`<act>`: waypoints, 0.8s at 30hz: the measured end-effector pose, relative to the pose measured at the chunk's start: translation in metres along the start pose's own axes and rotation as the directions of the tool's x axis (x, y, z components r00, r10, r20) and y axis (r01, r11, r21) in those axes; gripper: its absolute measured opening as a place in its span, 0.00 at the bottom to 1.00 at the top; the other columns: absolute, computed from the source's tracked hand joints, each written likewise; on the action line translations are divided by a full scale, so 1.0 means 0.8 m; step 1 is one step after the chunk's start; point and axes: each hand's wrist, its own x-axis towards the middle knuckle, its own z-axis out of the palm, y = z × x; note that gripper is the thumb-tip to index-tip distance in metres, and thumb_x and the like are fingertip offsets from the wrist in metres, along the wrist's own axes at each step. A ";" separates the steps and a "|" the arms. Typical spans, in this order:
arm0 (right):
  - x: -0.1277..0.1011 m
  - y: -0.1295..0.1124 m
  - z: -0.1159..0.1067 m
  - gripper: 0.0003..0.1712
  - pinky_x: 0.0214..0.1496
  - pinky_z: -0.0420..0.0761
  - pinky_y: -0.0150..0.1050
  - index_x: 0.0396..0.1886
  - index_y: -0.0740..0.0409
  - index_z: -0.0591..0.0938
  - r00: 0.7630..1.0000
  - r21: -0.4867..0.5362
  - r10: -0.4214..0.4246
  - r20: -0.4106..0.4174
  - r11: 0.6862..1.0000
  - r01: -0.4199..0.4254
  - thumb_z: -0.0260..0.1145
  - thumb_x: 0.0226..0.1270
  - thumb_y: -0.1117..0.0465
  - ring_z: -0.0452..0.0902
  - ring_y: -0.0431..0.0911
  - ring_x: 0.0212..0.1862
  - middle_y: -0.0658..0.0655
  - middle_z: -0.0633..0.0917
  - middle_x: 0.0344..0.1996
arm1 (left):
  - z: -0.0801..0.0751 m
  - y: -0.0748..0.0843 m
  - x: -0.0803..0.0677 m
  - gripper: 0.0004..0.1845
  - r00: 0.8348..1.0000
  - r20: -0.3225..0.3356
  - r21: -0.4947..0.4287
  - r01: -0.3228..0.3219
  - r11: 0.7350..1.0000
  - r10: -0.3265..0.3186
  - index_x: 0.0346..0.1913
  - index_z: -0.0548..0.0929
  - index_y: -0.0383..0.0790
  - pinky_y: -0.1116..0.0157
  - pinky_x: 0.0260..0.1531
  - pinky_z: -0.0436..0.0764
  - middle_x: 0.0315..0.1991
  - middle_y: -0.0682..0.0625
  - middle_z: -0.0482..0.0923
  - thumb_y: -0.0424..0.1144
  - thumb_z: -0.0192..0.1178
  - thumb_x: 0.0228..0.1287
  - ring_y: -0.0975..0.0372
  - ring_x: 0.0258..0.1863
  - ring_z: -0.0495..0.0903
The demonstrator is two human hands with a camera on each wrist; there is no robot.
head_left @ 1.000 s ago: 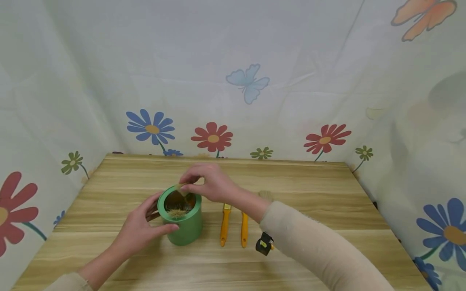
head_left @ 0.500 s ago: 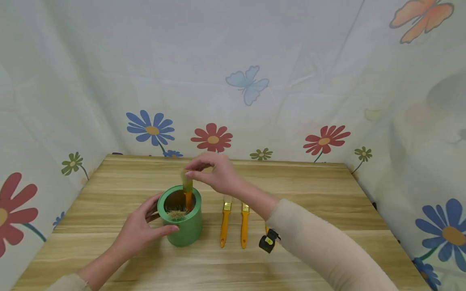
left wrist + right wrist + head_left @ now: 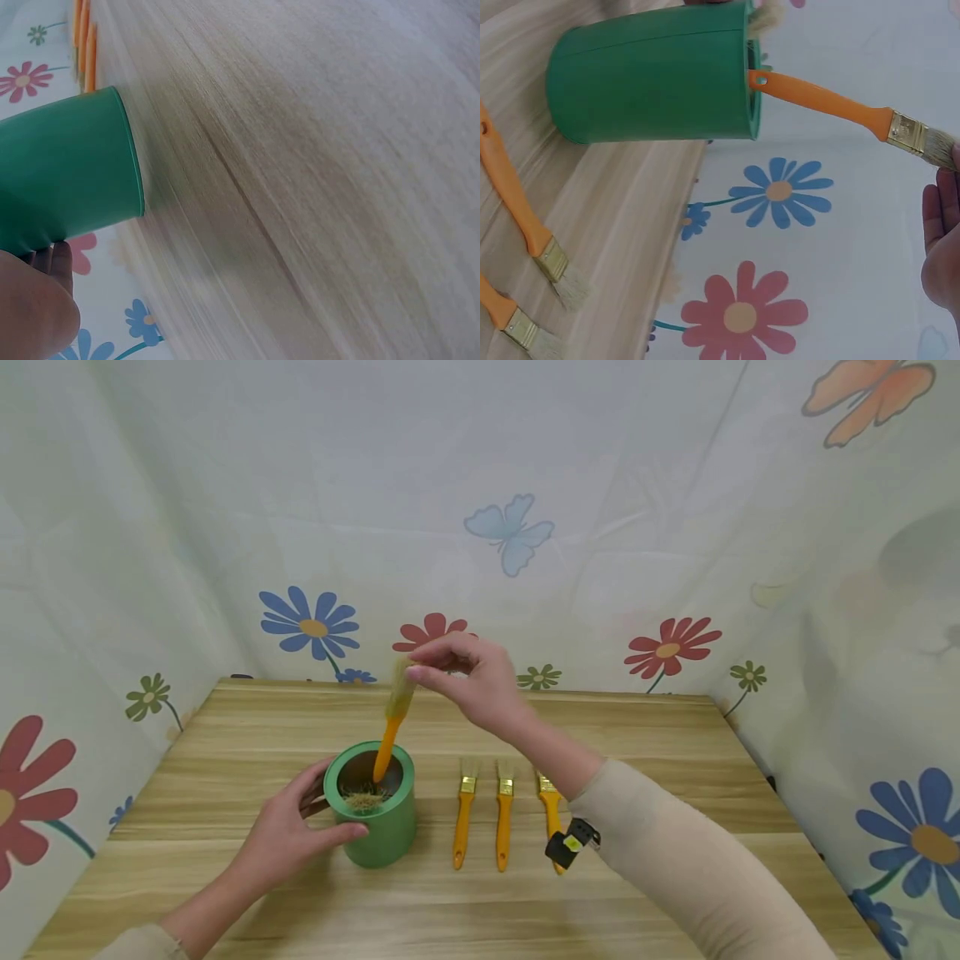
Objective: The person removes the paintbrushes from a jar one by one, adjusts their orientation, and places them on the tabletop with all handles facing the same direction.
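Note:
My left hand (image 3: 288,831) grips the side of a green cylindrical container (image 3: 381,839), thumb in front and fingers behind. By its bristles my right hand (image 3: 476,685) pinches a paintbrush (image 3: 388,742) with an orange handle and a gold ferrule. The brush hangs handle down, tilted, with its handle end at the container's mouth. In the right wrist view the paintbrush handle (image 3: 817,97) overlaps the far rim of the opening. Pale bristles (image 3: 365,799) show inside the container, their handle hidden.
To the container's right lie three paintbrushes in a row: the left one (image 3: 462,814), the middle one (image 3: 504,818) and the right one (image 3: 553,814), partly covered by the black wrist camera (image 3: 572,843). A flower-printed curtain (image 3: 600,568) surrounds the wooden table (image 3: 637,735).
My right hand has risen up and to the right, drawing the paintbrush up out of the container. The row of brushes has come into fuller view. My left hand stays on the container.

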 end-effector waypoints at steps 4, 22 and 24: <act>0.001 -0.007 -0.018 0.09 0.46 0.91 0.37 0.50 0.64 0.90 0.996 0.095 0.064 -0.053 0.994 -0.059 0.75 0.72 0.67 0.88 0.52 0.42 0.56 0.91 0.42 | 0.000 0.001 0.000 0.51 1.000 -0.001 -0.002 0.002 1.000 -0.002 0.79 0.69 0.44 0.49 0.63 0.86 0.71 0.44 0.79 0.48 0.84 0.56 0.48 0.69 0.79; -0.029 0.007 -0.102 0.10 0.43 0.88 0.31 0.49 0.67 0.89 0.970 0.078 0.132 -0.203 0.990 -0.118 0.75 0.72 0.67 0.86 0.46 0.39 0.49 0.91 0.37 | 0.000 -0.001 0.000 0.50 1.000 0.004 -0.026 -0.011 1.000 0.011 0.80 0.69 0.46 0.47 0.63 0.85 0.70 0.43 0.79 0.46 0.84 0.56 0.45 0.69 0.79; -0.036 0.011 -0.111 0.10 0.41 0.88 0.31 0.49 0.67 0.89 0.969 0.050 0.138 -0.207 0.990 -0.130 0.75 0.72 0.67 0.85 0.45 0.38 0.48 0.90 0.37 | 0.000 -0.001 0.000 0.50 1.000 0.003 -0.026 -0.012 1.000 0.012 0.79 0.69 0.45 0.47 0.63 0.85 0.70 0.42 0.79 0.46 0.84 0.55 0.45 0.68 0.79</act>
